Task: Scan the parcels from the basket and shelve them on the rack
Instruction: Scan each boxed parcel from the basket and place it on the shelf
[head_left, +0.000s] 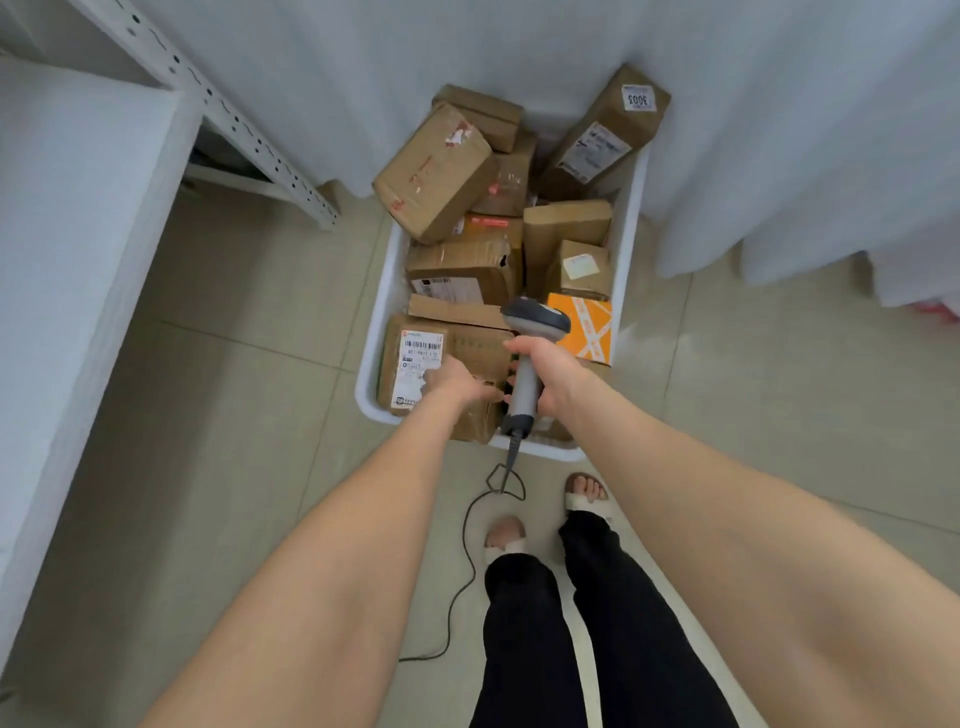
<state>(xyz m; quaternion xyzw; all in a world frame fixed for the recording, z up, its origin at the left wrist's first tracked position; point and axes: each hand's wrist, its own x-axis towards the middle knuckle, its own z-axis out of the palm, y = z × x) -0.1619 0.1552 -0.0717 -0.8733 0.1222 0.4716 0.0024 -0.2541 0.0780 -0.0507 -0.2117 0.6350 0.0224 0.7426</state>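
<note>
One scanner (524, 384) points lengthwise away, head foremost.

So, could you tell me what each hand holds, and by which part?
The right hand grips the scanner by its handle; the left hand touches the labelled parcel, grip unclear.

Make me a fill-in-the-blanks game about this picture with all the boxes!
The scanner is in the ____ hand.
The basket holding the parcels is ____.
The small box beside the scanner's head is ____.
The parcel under the left hand is ____ with a white label.
Missing words: right, white, orange, brown.
</note>
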